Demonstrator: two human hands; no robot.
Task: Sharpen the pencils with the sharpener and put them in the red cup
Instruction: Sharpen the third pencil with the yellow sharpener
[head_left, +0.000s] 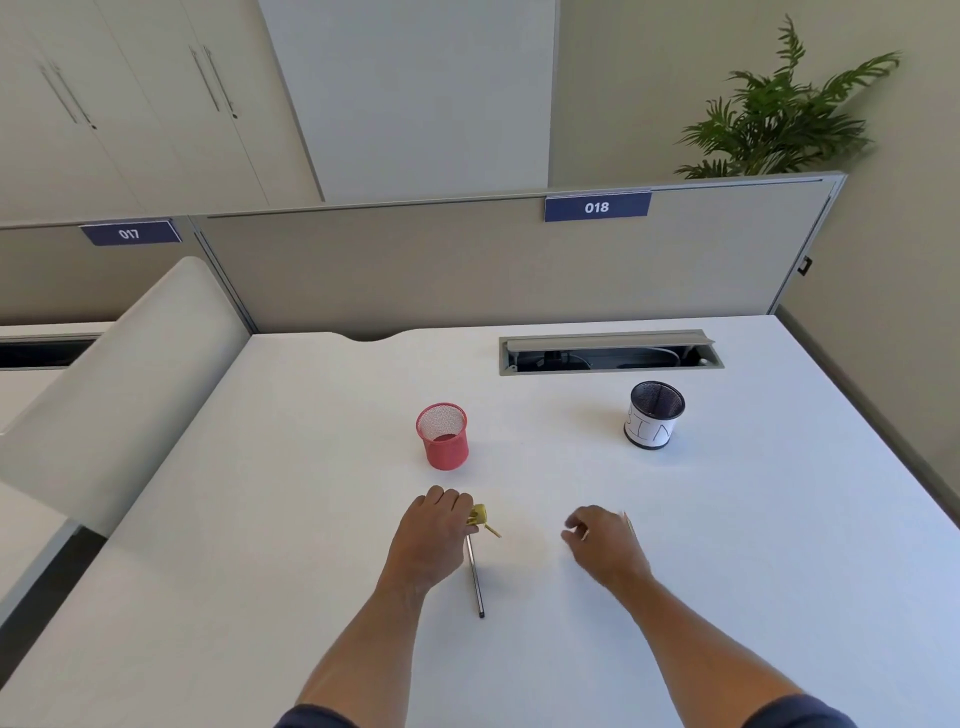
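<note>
While both forearms are reaching out over the white table (311, 519), the head view is showing the left hand (434, 535) lying knuckles-up just in front of the red cup (442, 436). Its fingers are curling around a small yellow sharpener (478, 515), which is sticking out at the fingertips, so this grip is closing on the sharpener. A grey pencil (475, 577) is lying on the table right beside that hand, its far end running up under the fingers toward the sharpener (whether its tip is sitting inside the sharpener cannot be told), its near end pointing back toward the person. A short yellowish sliver (491, 530) is poking out just right of the sharpener.

The right hand (602, 545) is hovering well apart from the left, fingers loosely bent; a thin pale stick (627, 522), perhaps another pencil, is showing at its far edge, but whether this grip is holding it cannot be told.

The red cup is standing upright. A black mesh cup (653, 415) with a white paper wrap is standing further right, near a cable hatch (610, 353).
</note>
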